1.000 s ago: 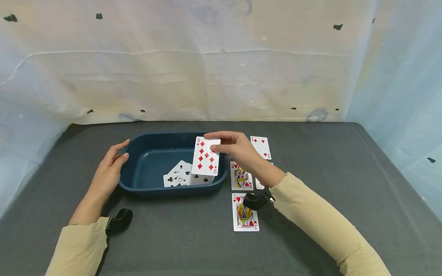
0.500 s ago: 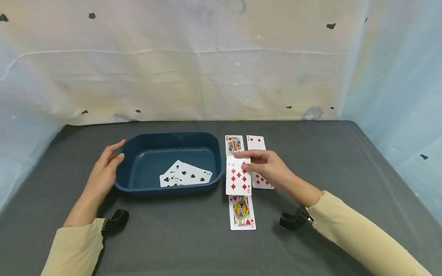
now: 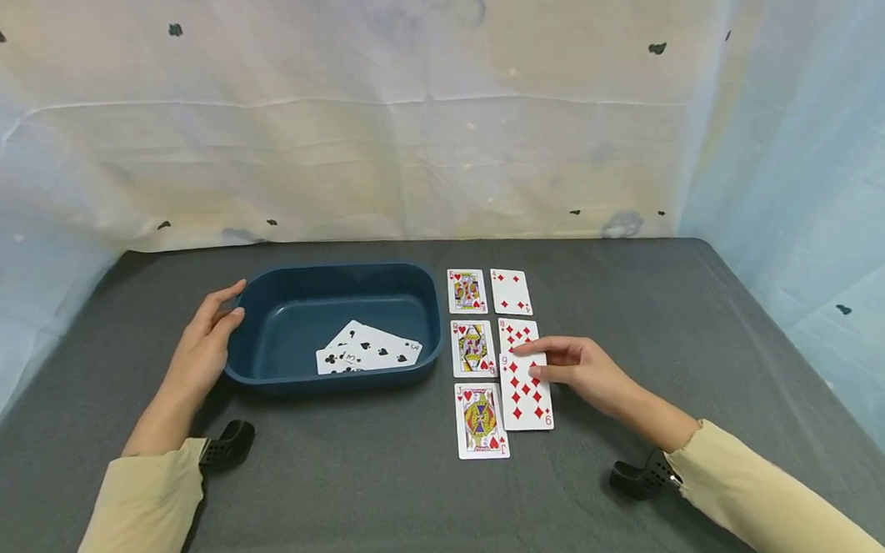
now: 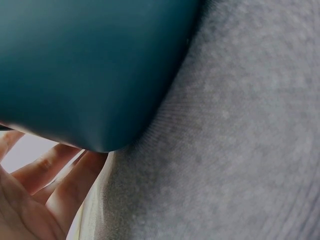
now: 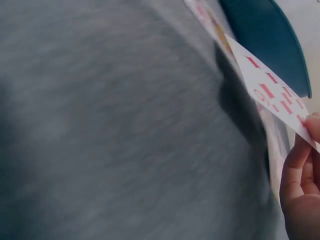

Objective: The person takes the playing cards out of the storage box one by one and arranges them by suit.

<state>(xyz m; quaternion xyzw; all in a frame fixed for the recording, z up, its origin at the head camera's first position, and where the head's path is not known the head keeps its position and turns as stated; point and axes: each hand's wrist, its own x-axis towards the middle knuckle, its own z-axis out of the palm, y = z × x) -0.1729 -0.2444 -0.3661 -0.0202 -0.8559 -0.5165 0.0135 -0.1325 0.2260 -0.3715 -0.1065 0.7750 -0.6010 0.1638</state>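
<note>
Right hand (image 3: pixel 586 373) pinches nine of diamonds (image 3: pixel 526 410), shifted from tub (image 3: pixel 335 382) to centre-right; diamonds column (image 3: pixel 512 294) seemingly growing. Left hand (image 3: pixel 200 348) spreads its fingers.

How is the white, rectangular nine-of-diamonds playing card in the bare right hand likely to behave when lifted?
The card is probably stiff: pinched near one edge by the right hand, it looks nearly flat. It is likely light, appearing thin in the right wrist view.

Grey surface (image 3: pixel 349 498), blue tray (image 3: pixel 335 382) at left, king (image 3: pixel 467 292), queen (image 3: pixel 472 348), jack of hearts (image 3: pixel 482 421) in column, adjacent four (image 3: pixel 512 292) and ten of diamonds (image 3: pixel 518 331).
</note>
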